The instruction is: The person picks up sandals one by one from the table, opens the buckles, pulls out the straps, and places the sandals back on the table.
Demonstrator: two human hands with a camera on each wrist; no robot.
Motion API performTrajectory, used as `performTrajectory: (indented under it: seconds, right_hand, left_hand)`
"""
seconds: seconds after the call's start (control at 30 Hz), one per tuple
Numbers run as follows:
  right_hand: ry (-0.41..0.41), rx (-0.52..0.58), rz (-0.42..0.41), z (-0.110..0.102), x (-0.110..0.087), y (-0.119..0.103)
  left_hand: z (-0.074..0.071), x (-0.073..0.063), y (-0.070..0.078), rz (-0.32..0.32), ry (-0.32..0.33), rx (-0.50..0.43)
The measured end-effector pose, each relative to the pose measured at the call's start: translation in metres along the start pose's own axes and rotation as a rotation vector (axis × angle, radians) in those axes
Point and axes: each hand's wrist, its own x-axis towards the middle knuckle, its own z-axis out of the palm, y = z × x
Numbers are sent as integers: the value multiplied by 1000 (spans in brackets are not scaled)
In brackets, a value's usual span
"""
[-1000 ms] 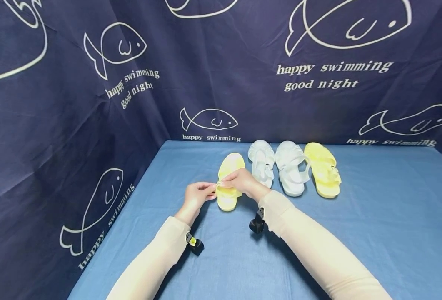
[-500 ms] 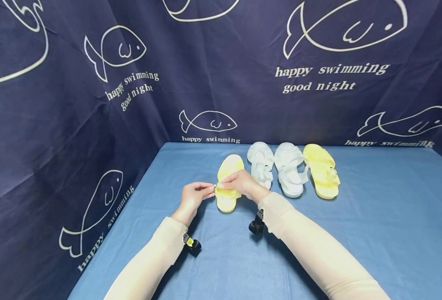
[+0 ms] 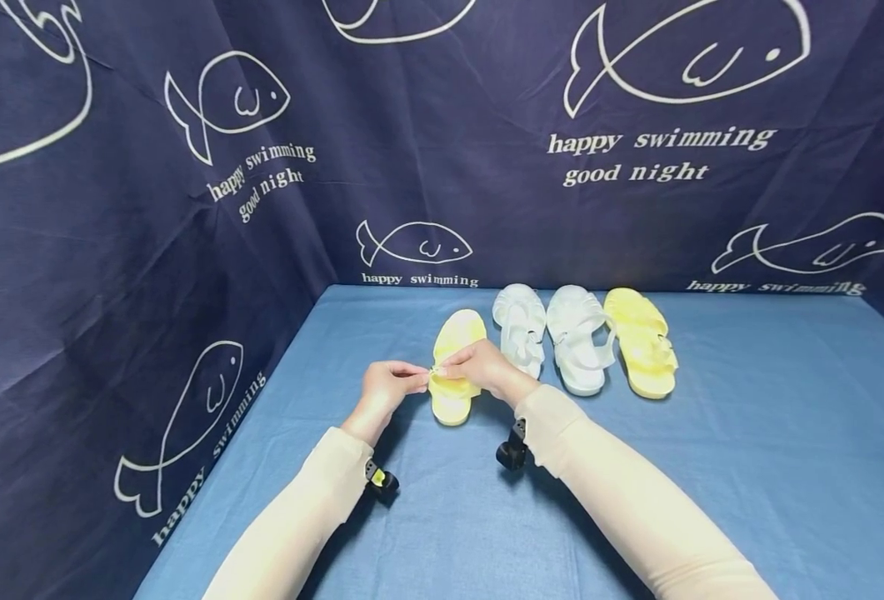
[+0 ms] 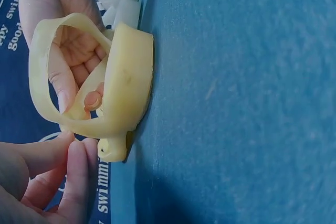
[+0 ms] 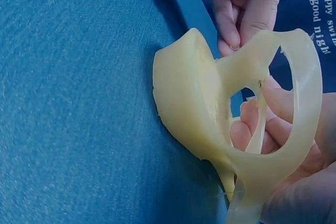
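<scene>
A yellow sandal [image 3: 451, 412] lies on the blue cloth, its toe pointing away from me. At its left side my left hand [image 3: 386, 388] pinches the end of the strap between thumb and fingers. My right hand [image 3: 482, 367] reaches over the sandal from the right and grips the same strap near a small buckle, which the fingers mostly hide. In the left wrist view, the heel strap [image 4: 39, 82] stands up as a loop, and the right hand shows through it. The sandal's heel [image 5: 176, 87] rests on the cloth in the right wrist view.
Two pale blue sandals [image 3: 520, 325] [image 3: 580, 337] stand right of the yellow one, close to my right hand. Beyond them lies another yellow sandal [image 3: 640, 346]. A dark blue fish-print curtain [image 3: 427, 167] borders the blue-covered table [image 3: 749, 433] at the back and left.
My left hand has drawn slightly left along the strap, and its fingers have straightened a little. The right hand keeps its grip, and the sandals stay in place.
</scene>
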Motion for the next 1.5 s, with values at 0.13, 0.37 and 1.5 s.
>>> performTrajectory:
  seconds: [0.13, 0.37, 1.5]
  right_hand:
    - [-3, -8, -5, -2, 0, -1]
    - [2, -14, -14, -3, 1, 0]
    - [-10, -37, -39, 3, -2, -3]
  left_hand:
    - [-1, 2, 3, 36, 5, 73]
    - [4, 5, 5, 80, -5, 41]
    - [7, 4, 12, -116, 13, -85]
